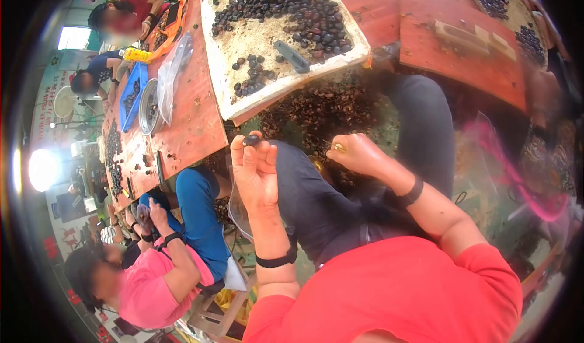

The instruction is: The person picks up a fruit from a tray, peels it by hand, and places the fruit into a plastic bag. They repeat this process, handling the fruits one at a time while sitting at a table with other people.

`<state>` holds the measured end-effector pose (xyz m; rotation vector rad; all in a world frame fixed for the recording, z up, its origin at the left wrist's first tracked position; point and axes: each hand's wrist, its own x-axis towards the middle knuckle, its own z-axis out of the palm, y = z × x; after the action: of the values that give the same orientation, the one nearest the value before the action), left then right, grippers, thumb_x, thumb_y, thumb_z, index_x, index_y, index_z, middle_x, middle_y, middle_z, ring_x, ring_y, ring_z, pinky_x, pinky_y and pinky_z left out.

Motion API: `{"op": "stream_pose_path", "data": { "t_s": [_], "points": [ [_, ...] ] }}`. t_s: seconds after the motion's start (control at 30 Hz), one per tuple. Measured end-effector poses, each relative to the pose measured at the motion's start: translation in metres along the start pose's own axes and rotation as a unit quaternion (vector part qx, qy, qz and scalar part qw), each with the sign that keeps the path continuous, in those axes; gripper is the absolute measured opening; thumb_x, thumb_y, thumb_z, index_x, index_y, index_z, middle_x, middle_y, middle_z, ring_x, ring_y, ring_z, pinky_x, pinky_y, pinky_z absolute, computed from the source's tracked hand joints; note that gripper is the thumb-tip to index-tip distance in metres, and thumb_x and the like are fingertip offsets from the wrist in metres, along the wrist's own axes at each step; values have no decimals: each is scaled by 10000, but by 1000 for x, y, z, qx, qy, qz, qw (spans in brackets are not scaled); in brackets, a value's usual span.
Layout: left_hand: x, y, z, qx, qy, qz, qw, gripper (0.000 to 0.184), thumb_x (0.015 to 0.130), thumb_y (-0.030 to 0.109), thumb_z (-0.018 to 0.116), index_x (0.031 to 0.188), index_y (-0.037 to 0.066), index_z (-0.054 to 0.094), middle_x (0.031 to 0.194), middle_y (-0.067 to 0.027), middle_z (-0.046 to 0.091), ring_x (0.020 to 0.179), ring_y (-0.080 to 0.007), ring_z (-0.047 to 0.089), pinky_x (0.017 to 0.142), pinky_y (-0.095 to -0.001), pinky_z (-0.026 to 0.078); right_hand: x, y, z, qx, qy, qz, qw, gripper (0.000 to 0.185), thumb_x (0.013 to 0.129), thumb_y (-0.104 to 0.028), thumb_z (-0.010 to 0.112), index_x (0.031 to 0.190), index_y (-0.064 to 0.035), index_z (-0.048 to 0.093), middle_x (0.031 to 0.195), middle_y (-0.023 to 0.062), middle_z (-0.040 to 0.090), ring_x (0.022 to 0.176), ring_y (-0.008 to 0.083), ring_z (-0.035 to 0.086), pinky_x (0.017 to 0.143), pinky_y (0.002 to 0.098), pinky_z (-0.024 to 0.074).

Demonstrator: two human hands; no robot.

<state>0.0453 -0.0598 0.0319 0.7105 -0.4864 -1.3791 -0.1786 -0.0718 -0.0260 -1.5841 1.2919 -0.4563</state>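
My left hand is raised above my lap, palm towards me, pinching a small dark, shiny, nut-like piece between thumb and fingers. To the right, my right hand is closed in a fist round a small gold-coloured thing; a thin tip seems to stick out towards the left hand. The two hands are apart. Beyond them on the table, a white tray holds many similar dark pieces on a pale crumbly layer. A dark grey tool handle lies near the tray's front edge.
The reddish table carries a blue tray, a metal bowl and a plastic bag. Brown scraps cover the floor below. A person in pink sits close on my left; others work farther along.
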Motion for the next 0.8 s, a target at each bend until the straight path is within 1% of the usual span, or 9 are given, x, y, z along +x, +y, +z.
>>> {"op": "stream_pose_path", "data": {
  "t_s": [0.2, 0.27, 0.33, 0.37, 0.43, 0.47, 0.53, 0.67, 0.8],
  "points": [
    [11, 3, -2, -20, 48, -19, 998, 315, 943, 33, 515, 1253, 86, 502, 1202, -156, 579, 924, -206, 661, 821, -360, 579, -3, 10, 9, 85, 36, -49, 995, 185, 824, -178, 607, 902, -19, 660, 889, 199, 661, 863, 380, 633, 750, 433, 497],
    [50, 12, -38, 135, 69, 29, 988, 320, 950, 51, 500, 1269, 70, 499, 1201, -146, 588, 972, -202, 643, 836, -351, 554, -3, 15, 11, 47, 43, -86, 994, 156, 808, -120, 575, 898, -28, 662, 936, 182, 654, 902, 373, 624, 784, 433, 494],
    [96, 21, -64, 363, 122, 70, 921, 308, 926, 73, 529, 1233, 68, 550, 1152, -128, 614, 967, -219, 644, 810, -330, 528, -4, 14, 12, 50, 31, -83, 995, 152, 793, -96, 559, 888, -28, 656, 929, 179, 640, 912, 376, 617, 791, 438, 490],
    [119, 24, -77, 363, 122, 74, 921, 308, 926, 73, 529, 1233, 68, 550, 1152, -128, 614, 967, -219, 644, 810, -330, 528, -5, 15, 13, 43, 29, -88, 995, 147, 793, -92, 553, 884, -27, 649, 926, 179, 639, 911, 377, 617, 790, 437, 490],
    [161, 28, -101, 648, 85, 164, 739, 295, 870, 79, 567, 1161, 58, 618, 1083, -148, 634, 968, -244, 637, 801, -332, 503, -7, 6, 10, 43, 5, -69, 997, 140, 796, -89, 538, 881, -27, 630, 919, 177, 634, 907, 376, 615, 788, 438, 488],
    [177, 30, -110, 647, 83, 167, 739, 295, 870, 79, 567, 1161, 58, 618, 1083, -148, 634, 968, -244, 637, 801, -332, 503, -5, 6, 12, 42, 8, -71, 997, 140, 796, -89, 538, 881, -27, 630, 919, 177, 634, 907, 376, 615, 788, 438, 488],
    [196, 31, -106, 797, 11, 82, 598, 295, 811, 118, 611, 1095, 66, 665, 1046, -176, 634, 980, -271, 626, 824, -356, 491, -2, 11, 14, 19, 3, -86, 996, 141, 800, -92, 529, 879, -30, 627, 917, 174, 634, 907, 375, 614, 787, 441, 489],
    [205, 21, -99, 849, -7, 92, 520, 313, 767, 193, 664, 1059, 80, 674, 1073, -178, 613, 983, -293, 611, 844, -380, 485, 2, 10, 12, 12, -11, -65, 998, 144, 806, -99, 525, 893, -40, 624, 928, 162, 633, 919, 368, 612, 791, 440, 490],
    [210, 20, -112, 852, -26, 89, 515, 291, 761, 188, 675, 1028, 72, 672, 1076, -171, 605, 972, -303, 602, 858, -381, 477, 6, 1, 10, 16, -50, -51, 997, 144, 823, -128, 548, 911, -40, 621, 948, 157, 633, 921, 363, 612, 786, 437, 490]
  ]
}}
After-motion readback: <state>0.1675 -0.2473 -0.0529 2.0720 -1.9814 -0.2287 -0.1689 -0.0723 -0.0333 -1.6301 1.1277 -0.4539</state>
